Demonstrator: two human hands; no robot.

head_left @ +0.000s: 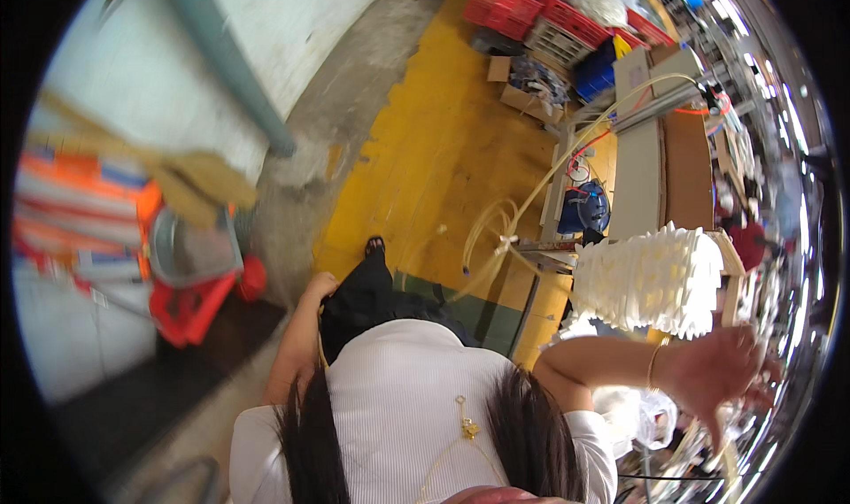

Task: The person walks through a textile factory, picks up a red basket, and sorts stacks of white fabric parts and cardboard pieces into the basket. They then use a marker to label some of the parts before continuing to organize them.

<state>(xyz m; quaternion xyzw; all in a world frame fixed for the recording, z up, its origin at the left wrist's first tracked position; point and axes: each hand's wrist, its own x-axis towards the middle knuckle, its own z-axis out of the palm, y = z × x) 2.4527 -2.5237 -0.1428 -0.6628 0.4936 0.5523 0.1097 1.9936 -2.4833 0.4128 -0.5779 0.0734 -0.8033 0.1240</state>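
Note:
My left hand [321, 285] hangs low at my side by the black trousers. Only its back shows; its fingers are hidden. My right arm reaches out to the right. At its end my right hand [719, 371], slightly blurred, has its thumb pointing down and its fingers apart, with nothing seen in it. Just beyond that hand stands a stack of white, jagged-edged pieces [651, 278]. Whether the hand touches the stack I cannot tell.
A pale hose [522, 207] hangs in loops beside a workbench frame [639, 185]. Red crates [505, 7] and an open cardboard box [529, 104] stand far ahead on yellow flooring [425, 141]. Left are a grey bin [197, 249], a red container [190, 309] and a green pipe [226, 61].

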